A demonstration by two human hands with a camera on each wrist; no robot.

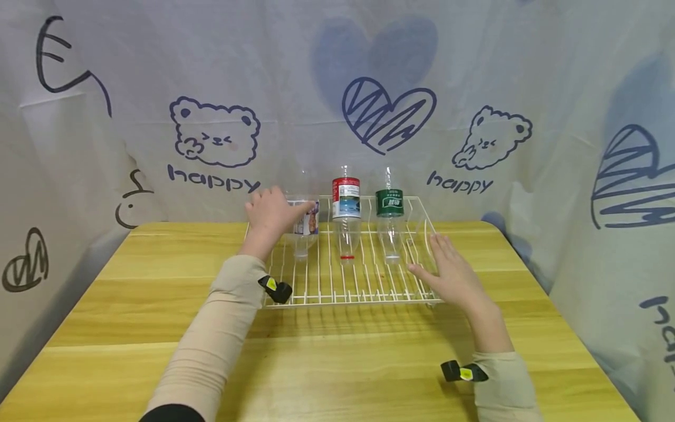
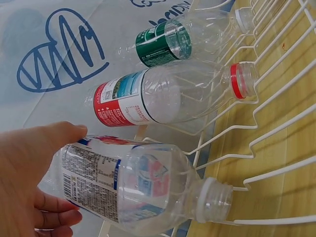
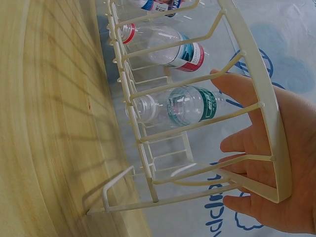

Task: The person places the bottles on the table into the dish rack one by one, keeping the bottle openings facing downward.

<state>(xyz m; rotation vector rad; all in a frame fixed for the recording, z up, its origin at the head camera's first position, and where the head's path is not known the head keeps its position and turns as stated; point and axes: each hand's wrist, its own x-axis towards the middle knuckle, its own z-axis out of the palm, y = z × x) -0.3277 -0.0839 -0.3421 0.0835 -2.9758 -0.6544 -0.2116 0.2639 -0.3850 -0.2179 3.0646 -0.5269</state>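
Three clear plastic bottles stand cap-end down in a white wire rack. My left hand (image 1: 270, 218) is at the leftmost bottle (image 2: 143, 185), which has a printed label. In the left wrist view the thumb lies on one side of it and curled fingers on the other. Beside it is a bottle with a red and blue label (image 1: 346, 199) and a red neck ring. Farthest right stands a bottle with a green label (image 1: 389, 203). My right hand (image 1: 454, 275) rests at the right side of the wire rack (image 1: 348, 304), fingers extended, thumb apart, holding no bottle.
The rack sits toward the back of a wooden table (image 1: 337, 363). Behind and beside the table hangs a pale cloth (image 1: 295, 140) with drawn hearts, bears and writing. Its back part comes close behind the bottles.
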